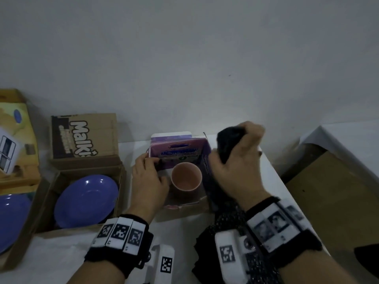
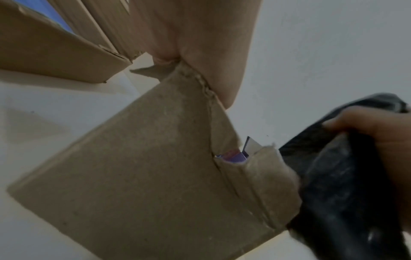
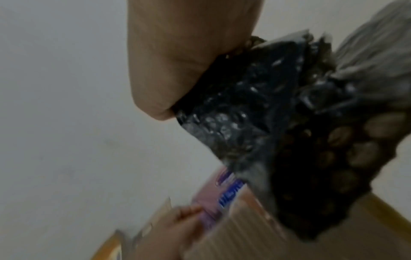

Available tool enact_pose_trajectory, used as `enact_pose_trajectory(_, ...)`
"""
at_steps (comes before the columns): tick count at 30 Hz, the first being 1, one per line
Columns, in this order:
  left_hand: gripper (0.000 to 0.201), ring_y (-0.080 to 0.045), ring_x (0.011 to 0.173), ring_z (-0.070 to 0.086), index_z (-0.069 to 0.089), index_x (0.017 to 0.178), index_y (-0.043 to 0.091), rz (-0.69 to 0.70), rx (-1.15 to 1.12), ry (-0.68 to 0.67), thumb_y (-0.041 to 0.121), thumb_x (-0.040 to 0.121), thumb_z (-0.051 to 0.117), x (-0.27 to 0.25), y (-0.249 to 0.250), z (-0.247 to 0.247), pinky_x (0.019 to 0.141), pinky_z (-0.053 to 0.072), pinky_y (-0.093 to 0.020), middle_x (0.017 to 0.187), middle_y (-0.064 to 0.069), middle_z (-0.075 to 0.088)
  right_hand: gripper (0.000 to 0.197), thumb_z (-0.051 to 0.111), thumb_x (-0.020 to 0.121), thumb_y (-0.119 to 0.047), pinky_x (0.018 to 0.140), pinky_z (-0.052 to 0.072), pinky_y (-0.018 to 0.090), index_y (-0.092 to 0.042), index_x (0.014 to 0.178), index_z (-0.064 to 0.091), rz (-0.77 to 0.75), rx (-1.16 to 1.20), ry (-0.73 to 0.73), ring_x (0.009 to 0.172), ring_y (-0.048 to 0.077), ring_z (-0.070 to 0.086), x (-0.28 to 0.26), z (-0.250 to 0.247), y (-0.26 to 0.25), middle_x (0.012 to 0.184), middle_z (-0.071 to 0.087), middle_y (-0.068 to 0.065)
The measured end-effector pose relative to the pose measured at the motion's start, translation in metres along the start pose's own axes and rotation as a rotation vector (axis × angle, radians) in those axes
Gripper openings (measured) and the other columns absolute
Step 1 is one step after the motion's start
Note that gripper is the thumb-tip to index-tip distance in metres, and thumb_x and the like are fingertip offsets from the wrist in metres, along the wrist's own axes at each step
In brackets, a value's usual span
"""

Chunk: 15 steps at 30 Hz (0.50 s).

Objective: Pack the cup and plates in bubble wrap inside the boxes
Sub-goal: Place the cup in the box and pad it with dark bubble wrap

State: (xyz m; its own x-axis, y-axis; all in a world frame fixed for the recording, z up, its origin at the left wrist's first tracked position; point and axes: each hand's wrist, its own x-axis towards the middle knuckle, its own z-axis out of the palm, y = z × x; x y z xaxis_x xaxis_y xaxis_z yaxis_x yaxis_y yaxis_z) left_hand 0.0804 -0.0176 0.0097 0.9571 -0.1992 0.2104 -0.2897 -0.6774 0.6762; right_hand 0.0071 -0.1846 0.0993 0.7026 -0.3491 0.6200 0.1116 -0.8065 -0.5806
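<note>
While the head view looks down on the white table (image 1: 61, 253), we see the left hand (image 1: 148, 181) gripping the left wall of the small purple-lined box (image 1: 180, 152), fingers curled over its edge. The pink cup (image 1: 186, 179) stands upright inside that box, mouth open to us. The right hand (image 1: 235, 160) is clamped on a bunch of black bubble wrap (image 1: 229, 144), held above the box's right side; more wrap trails down past the right wrist. Left of this, a brown carton (image 1: 86, 160) holds a blue plate (image 1: 87, 199), its flap printed "Malki". Another blue plate (image 1: 12, 218) sits in a box at the far left edge.

In the left wrist view, we get the box's plain cardboard outside (image 2: 144, 167), with the left hand's fingers (image 2: 200, 44) hooked over its top edge. The right hand (image 2: 378, 133) shows at right, closed round the black wrap (image 2: 344, 193).

In the right wrist view, blurred, the right hand's thumb (image 3: 177, 61) presses the bubble wrap (image 3: 244, 105) just above the box's printed flap (image 3: 222, 190). The left hand (image 3: 173, 228) holds the box at the bottom.
</note>
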Motion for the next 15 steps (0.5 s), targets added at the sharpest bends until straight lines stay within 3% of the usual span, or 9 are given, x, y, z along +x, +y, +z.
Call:
enact_pose_trajectory(1, 0.039, -0.029, 0.118, 0.039, 0.052, 0.113, 0.009, 0.005, -0.014, -0.001, 0.001, 0.075, 0.058, 0.000, -0.001, 0.000, 0.099, 0.034, -0.038, 0.129, -0.013, 0.040, 0.056, 0.066, 0.075, -0.014, 0.091, 0.037, 0.010, -0.017, 0.115, 0.027, -0.038, -0.059, -0.163, 0.098, 0.019, 0.046, -0.011, 0.008, 0.003, 0.117, 0.037, 0.011)
enact_pose_trajectory(2, 0.039, -0.028, 0.118, 0.039, 0.052, 0.114, 0.009, 0.009, -0.028, -0.001, 0.001, 0.076, 0.058, -0.001, -0.001, 0.000, 0.100, 0.034, -0.037, 0.130, -0.012, 0.040, 0.056, 0.065, 0.077, -0.016, 0.099, 0.042, 0.023, -0.018, 0.120, 0.029, -0.071, -0.151, -0.334, 0.109, 0.024, 0.046, -0.020, 0.015, 0.007, 0.125, 0.036, 0.011)
enact_pose_trajectory(4, 0.039, -0.027, 0.119, 0.038, 0.051, 0.115, 0.010, 0.010, -0.044, -0.005, 0.001, 0.077, 0.057, -0.002, -0.002, -0.001, 0.100, 0.033, -0.036, 0.131, -0.011, 0.039, 0.056, 0.059, 0.084, -0.019, 0.107, 0.036, 0.052, -0.027, 0.131, 0.030, -0.028, -0.335, -0.625, 0.138, 0.037, 0.021, -0.036, 0.022, 0.019, 0.147, 0.020, 0.008)
enact_pose_trajectory(5, 0.039, -0.027, 0.119, 0.038, 0.051, 0.116, 0.011, 0.008, -0.047, -0.009, 0.002, 0.078, 0.056, -0.002, -0.002, -0.001, 0.101, 0.033, -0.036, 0.131, -0.010, 0.038, 0.057, 0.056, 0.087, -0.019, 0.108, 0.034, 0.055, -0.032, 0.135, 0.029, 0.041, -0.374, -0.729, 0.142, 0.038, 0.010, -0.039, 0.022, 0.023, 0.153, 0.011, 0.003)
enact_pose_trajectory(6, 0.039, -0.028, 0.119, 0.038, 0.051, 0.116, 0.011, 0.007, -0.051, -0.015, 0.002, 0.078, 0.056, -0.002, -0.002, -0.001, 0.101, 0.034, -0.037, 0.131, -0.010, 0.038, 0.056, 0.055, 0.090, -0.020, 0.107, 0.037, 0.052, -0.036, 0.137, 0.029, 0.085, -0.382, -0.793, 0.142, 0.037, 0.014, -0.039, 0.020, 0.027, 0.154, 0.008, 0.000)
enact_pose_trajectory(9, 0.039, -0.029, 0.119, 0.039, 0.051, 0.116, 0.011, 0.009, -0.064, -0.022, 0.002, 0.078, 0.055, -0.002, -0.003, -0.001, 0.101, 0.037, -0.041, 0.131, -0.010, 0.038, 0.049, 0.059, 0.089, -0.023, 0.096, 0.047, 0.034, -0.034, 0.134, 0.041, 0.061, -0.369, -0.824, 0.115, 0.025, 0.051, -0.026, 0.010, 0.027, 0.142, 0.031, -0.001)
enact_pose_trajectory(13, 0.038, -0.029, 0.118, 0.041, 0.051, 0.115, 0.010, -0.003, -0.091, -0.017, 0.001, 0.078, 0.054, -0.002, -0.003, 0.000, 0.101, 0.038, -0.041, 0.131, -0.011, 0.038, 0.044, 0.069, 0.078, -0.020, 0.085, 0.045, 0.030, -0.037, 0.118, 0.059, 0.083, -0.383, -0.755, 0.101, 0.022, 0.059, 0.007, -0.018, 0.018, 0.111, 0.063, -0.001)
enact_pose_trajectory(15, 0.037, -0.030, 0.117, 0.042, 0.052, 0.114, 0.009, 0.005, -0.098, -0.010, 0.000, 0.079, 0.053, -0.001, -0.003, 0.000, 0.100, 0.039, -0.041, 0.131, -0.011, 0.039, 0.029, 0.064, 0.083, -0.022, 0.076, 0.048, 0.031, -0.037, 0.107, 0.063, 0.056, -0.427, -0.581, 0.091, 0.023, 0.063, 0.018, -0.029, 0.014, 0.098, 0.069, -0.001)
